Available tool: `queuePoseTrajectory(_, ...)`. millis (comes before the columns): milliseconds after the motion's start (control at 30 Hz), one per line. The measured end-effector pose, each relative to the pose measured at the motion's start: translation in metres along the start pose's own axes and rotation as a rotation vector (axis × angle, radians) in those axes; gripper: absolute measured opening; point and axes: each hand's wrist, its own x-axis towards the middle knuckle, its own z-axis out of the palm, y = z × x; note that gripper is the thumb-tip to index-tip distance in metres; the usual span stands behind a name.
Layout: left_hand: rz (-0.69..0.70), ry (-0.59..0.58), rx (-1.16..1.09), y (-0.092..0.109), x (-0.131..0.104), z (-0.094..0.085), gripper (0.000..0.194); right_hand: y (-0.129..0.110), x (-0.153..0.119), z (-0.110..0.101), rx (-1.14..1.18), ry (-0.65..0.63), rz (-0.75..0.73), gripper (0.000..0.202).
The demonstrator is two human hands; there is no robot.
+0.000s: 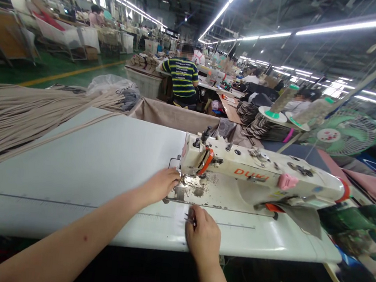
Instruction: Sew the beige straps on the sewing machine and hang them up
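Observation:
A white sewing machine (229, 166) with an orange guard stands on the pale worktable (121, 151). My left hand (164, 184) reaches to the needle end, its fingers pressed together beside the presser foot and the shiny metal plate (191, 181). Whatever those fingertips pinch, if anything, is hidden. Closer to the table's front edge, my right hand (204, 234) is closed around small thread snips (190, 219). Their dark pointed blades stick out to the left, and the rest is covered by my fingers.
Long beige strips (23, 116) lie heaped at the left of the table. Behind the machine are a fabric-lined bin (174, 114), thread cones (283, 102) and a green fan (345, 133). A person in a striped shirt (182, 78) sits beyond. Grey fabric (298, 218) lies by the machine's right end.

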Motion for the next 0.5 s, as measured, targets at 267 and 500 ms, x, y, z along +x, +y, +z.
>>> queuePoseTrajectory(267, 0.104, -0.021, -0.029, -0.017, 0.049, -0.008, 0.034, 0.001, 0.0, 0.001, 0.004, 0.012, 0.021, 0.03)
queuePoseTrajectory(500, 0.142, -0.053, 0.012, -0.021, 0.059, -0.015, 0.036, 0.003, -0.002, 0.001, 0.029, -0.003, 0.036, 0.029)
